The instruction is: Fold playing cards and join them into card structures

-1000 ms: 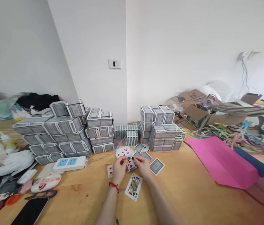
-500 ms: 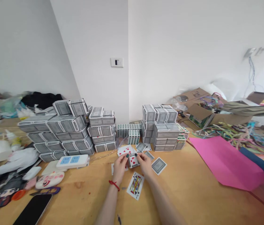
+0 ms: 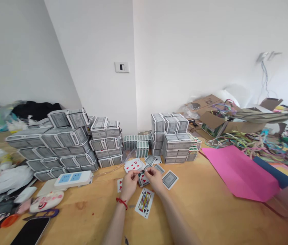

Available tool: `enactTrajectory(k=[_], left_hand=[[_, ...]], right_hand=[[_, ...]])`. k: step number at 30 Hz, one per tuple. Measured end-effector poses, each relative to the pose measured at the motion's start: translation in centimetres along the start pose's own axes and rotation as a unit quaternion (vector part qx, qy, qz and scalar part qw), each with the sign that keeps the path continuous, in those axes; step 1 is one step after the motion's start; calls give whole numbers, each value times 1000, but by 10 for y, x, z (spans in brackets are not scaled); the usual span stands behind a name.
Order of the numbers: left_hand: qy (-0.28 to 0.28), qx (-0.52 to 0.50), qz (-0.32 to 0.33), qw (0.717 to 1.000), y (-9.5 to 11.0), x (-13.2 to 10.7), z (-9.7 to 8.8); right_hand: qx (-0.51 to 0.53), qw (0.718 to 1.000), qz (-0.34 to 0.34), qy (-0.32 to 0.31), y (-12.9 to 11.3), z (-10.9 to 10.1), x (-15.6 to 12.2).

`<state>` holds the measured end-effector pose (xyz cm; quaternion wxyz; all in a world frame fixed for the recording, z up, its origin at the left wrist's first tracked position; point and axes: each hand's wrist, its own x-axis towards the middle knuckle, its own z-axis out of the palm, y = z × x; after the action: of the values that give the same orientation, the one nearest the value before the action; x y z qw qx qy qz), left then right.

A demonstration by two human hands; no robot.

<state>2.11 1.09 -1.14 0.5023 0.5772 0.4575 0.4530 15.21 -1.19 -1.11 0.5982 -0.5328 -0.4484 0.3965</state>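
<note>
Between my two hands is a playing card (image 3: 143, 180) with red hearts, seemingly part of a small folded piece; my fingers hide its upper edge. My left hand (image 3: 129, 183), with a red string on the wrist, pinches the upper left of it. The fingertips of my right hand (image 3: 155, 179) close on its upper right. A face-up jack of clubs (image 3: 144, 203) lies nearer to me. Just beyond the hands are heart cards (image 3: 133, 165), and a face-down card (image 3: 170, 179) rests to the right. Another heart card (image 3: 119, 185) is partly covered by my left hand.
Stacked blocks of folded cards stand at the left (image 3: 69, 143), centre left (image 3: 106, 143) and right (image 3: 176, 146). A power strip (image 3: 74, 178), a phone (image 3: 31, 231) and a craft knife (image 3: 43, 213) lie left. Pink paper (image 3: 241, 173) is at right.
The whole view has shifted slightly, so things sit further left. My fingers have moved over the top edge of the held card, which both hands still grip.
</note>
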Motion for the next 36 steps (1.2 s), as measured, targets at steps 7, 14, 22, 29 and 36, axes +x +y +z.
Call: enactTrajectory(k=[7, 14, 22, 29, 36], left_hand=[[35, 110, 35, 993, 7, -7, -2], [39, 119, 35, 992, 5, -7, -2], [39, 60, 39, 997, 4, -2, -2], [30, 87, 54, 994, -2, 0, -4], [-27, 84, 44, 995, 3, -3, -6]], right_hand=[[-84, 996, -22, -26, -4, 2, -3], [-98, 995, -12, -31, -1, 2, -1], [-44, 999, -15, -9, 8, 1, 3], [-35, 999, -29, -25, 2, 0, 0], [-74, 993, -53, -81, -5, 2, -4]])
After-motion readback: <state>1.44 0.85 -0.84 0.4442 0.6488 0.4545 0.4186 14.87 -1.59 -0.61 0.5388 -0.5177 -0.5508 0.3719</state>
